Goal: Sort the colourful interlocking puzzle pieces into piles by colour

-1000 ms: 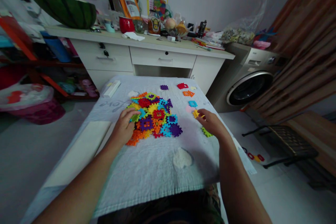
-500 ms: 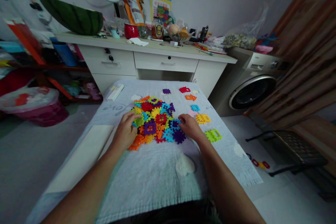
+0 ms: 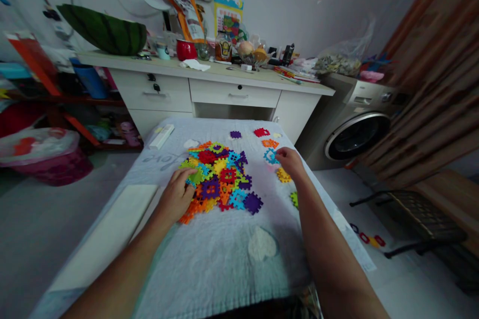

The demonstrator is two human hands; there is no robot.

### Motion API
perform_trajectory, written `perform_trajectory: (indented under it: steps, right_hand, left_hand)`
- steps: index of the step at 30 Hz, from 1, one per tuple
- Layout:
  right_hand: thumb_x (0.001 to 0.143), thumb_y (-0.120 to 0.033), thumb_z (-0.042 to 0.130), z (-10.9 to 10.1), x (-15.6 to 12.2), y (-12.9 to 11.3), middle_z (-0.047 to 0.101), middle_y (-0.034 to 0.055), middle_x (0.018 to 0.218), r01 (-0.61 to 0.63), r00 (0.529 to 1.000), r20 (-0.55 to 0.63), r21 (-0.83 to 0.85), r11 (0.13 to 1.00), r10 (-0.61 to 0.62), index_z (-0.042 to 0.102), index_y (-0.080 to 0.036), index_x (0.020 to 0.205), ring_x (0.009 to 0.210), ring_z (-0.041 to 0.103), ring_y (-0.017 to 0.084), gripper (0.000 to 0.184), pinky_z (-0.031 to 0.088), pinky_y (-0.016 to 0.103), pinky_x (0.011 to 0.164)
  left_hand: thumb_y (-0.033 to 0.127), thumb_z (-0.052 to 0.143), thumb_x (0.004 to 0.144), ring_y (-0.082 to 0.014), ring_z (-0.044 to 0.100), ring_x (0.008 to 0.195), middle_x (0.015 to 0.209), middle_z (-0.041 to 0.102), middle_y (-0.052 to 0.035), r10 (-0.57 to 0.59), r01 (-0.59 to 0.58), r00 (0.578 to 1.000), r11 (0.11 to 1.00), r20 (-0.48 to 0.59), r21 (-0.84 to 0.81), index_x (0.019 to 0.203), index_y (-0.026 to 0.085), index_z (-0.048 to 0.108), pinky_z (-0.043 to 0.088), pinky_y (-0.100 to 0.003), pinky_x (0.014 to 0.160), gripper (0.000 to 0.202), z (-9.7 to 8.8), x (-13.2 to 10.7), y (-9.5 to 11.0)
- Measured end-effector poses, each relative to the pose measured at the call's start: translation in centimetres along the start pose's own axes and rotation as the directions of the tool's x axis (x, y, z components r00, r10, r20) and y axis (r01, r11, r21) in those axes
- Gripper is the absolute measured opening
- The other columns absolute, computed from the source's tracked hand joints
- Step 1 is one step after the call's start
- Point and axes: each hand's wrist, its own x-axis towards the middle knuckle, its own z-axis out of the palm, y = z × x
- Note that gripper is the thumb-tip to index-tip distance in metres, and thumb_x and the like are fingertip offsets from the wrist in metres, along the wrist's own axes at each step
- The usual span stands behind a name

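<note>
Blue piece sits pinched in my right hand; my left hand touches the colourful pile, its grip unclear

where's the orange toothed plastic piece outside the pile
The orange toothed plastic piece lies right of the multicoloured plastic pile in the head view, between the red toothed plastic piece and the light-blue toothed plastic piece at the right hand.
</note>
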Motion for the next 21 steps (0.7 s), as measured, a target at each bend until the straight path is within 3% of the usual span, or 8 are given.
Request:
perform_trajectory:
  steps: [3,8,21]
  right_hand:
    - [0.078,-0.02,0.055,-1.0,1.6,0.9,0.071,0.0084,0.09,-0.122,0.985,-0.138,-0.129,0.984,0.104,0.073,-0.015,0.091,0.083,0.062,0.019,0.023,0.043,0.027,0.073]
    - [0.081,-0.023,0.056,-0.7,2.2,2.6,0.072,0.0085,0.099,-0.276,0.951,-0.188,-0.167,0.947,0.244,0.07,-0.021,0.098,0.093,0.064,0.022,0.021,0.045,0.031,0.08]
    - [0.085,-0.017,0.045,0.4,2.3,4.4,0.07,0.0139,0.11,-0.272,0.962,-0.127,-0.311,0.911,0.244,0.067,-0.023,0.114,0.109,0.061,0.03,0.037,0.041,0.051,0.093]
  left_hand:
    - [0.02,0.042,0.08,-0.0242,0.052,0.122,0.123,0.056,-0.0105,-0.003,0.003,1.0,1.0,0.005,0.003,0.115,0.019,0.058,0.039,-0.042,0.11,0.038,0.0,0.0,-0.2]
    - [0.021,0.043,0.08,-0.0239,0.052,0.122,0.123,0.056,-0.01,-0.01,0.01,1.0,1.0,0.006,0.009,0.116,0.019,0.058,0.04,-0.04,0.11,0.039,0.1,0.0,-0.4]
    - [0.022,0.044,0.082,-0.024,0.053,0.121,0.125,0.056,-0.0091,-0.027,0.026,1.0,1.0,0.009,0.016,0.115,0.021,0.058,0.041,-0.041,0.109,0.037,0.1,0.0,-0.4]
